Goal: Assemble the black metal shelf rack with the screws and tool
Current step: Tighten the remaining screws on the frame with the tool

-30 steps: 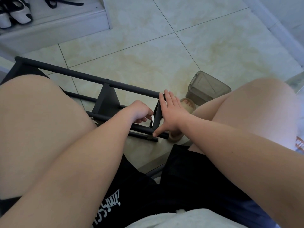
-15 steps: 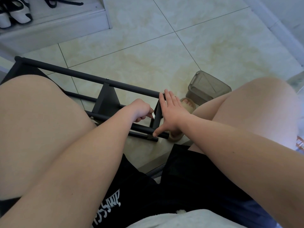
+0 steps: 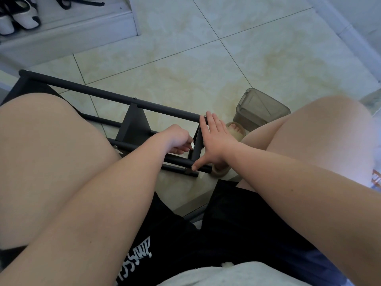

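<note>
Tiles of the pale floor [image 3: 185,65] carry the black metal shelf rack [image 3: 113,97], which lies low between my bare knees, its long top bar running from my left knee across to my right grip [image 3: 216,143]. That grip is spread open: the fingers lie straight and flat against the outer face of the rack's end upright [image 3: 197,146], fingertips up at the corner where the top bar meets it, and the thumb stretches down to touch the lower bar [image 3: 177,159]. My left grip [image 3: 178,139] sits just inside the same upright with its fingers curled under. A small bright glint shows at the fingertips (too small to say what it is), so I cannot tell whether this grip holds anything. A dark triangular panel [image 3: 135,126] joins the bars midway along the rack.

Just beyond my right grip, my foot in a beige slipper [image 3: 237,131] rests on the floor, and a translucent grey plastic box [image 3: 261,112] stands right beside it. Black-and-white shoes [image 3: 20,17] sit on a low ledge at the far left.
</note>
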Demonstrator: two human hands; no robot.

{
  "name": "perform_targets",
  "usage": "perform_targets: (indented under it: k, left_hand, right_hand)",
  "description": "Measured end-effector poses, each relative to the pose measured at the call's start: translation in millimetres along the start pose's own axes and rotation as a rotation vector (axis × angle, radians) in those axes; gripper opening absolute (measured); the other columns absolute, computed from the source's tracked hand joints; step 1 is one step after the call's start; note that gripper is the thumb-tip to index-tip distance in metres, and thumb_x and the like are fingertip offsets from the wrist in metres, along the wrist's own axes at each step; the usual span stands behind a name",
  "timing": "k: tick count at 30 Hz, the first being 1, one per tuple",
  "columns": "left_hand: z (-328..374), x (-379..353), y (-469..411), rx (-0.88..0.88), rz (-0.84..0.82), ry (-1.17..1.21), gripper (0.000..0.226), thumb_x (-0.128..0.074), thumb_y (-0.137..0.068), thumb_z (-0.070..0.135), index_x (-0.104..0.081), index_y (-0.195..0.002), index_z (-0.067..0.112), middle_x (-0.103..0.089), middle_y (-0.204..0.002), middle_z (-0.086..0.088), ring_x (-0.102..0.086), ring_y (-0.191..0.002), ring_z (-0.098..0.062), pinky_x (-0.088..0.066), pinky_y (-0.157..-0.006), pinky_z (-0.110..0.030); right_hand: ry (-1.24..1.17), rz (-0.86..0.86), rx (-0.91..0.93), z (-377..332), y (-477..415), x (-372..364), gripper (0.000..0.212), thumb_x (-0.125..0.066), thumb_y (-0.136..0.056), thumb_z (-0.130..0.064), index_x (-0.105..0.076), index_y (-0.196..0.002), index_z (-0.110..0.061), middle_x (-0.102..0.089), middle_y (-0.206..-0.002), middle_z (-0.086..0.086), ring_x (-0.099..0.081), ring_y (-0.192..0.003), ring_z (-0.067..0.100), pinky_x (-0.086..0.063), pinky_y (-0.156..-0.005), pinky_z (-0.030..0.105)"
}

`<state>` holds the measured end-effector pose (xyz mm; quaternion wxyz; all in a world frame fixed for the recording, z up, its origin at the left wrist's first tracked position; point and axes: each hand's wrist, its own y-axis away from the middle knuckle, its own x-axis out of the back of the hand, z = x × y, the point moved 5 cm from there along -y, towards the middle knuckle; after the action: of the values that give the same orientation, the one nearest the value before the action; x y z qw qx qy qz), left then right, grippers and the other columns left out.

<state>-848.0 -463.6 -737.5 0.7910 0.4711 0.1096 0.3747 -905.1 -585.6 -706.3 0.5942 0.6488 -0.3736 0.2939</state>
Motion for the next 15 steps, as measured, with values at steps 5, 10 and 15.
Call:
perform_targets:
  k: [5,10,15]
  left_hand:
    - [-2,0,-2,-0.004,-0.014,0.068,0.012,-0.052,-0.1,0.007,-0.062,-0.095,0.002,-0.066,-0.079,-0.012,-0.064,-0.067,-0.017,-0.058,-0.067,-0.03]
    - [-2,2,-5,-0.032,-0.035,-0.089,0.021,-0.05,-0.099,0.006,-0.068,-0.101,-0.005,-0.073,-0.094,-0.018,-0.056,-0.068,-0.021,-0.049,-0.063,-0.027]
    - [-1,10,-7,-0.048,-0.037,-0.328,0.028,-0.048,-0.093,0.011,-0.074,-0.1,0.005,-0.07,-0.119,-0.018,-0.033,-0.077,-0.027,-0.03,-0.062,-0.031]
  right_hand:
    - [-0.009,-0.002,-0.002,0,0,-1,0.168,-0.074,-0.048,-0.089,0.028,-0.155,-0.009,0.033,-0.163,0.017,0.028,-0.152,0.033,0.01,-0.126,0.045]
    - [-0.01,0.001,0.0,0,0,-1,0.168,-0.074,-0.049,-0.089,0.028,-0.155,-0.008,0.032,-0.162,0.018,0.028,-0.152,0.033,0.011,-0.126,0.044]
    - [-0.008,0.0,0.002,0,1,-1,0.167,-0.074,-0.05,-0.089,0.028,-0.155,-0.008,0.033,-0.162,0.019,0.029,-0.151,0.033,0.012,-0.125,0.044]
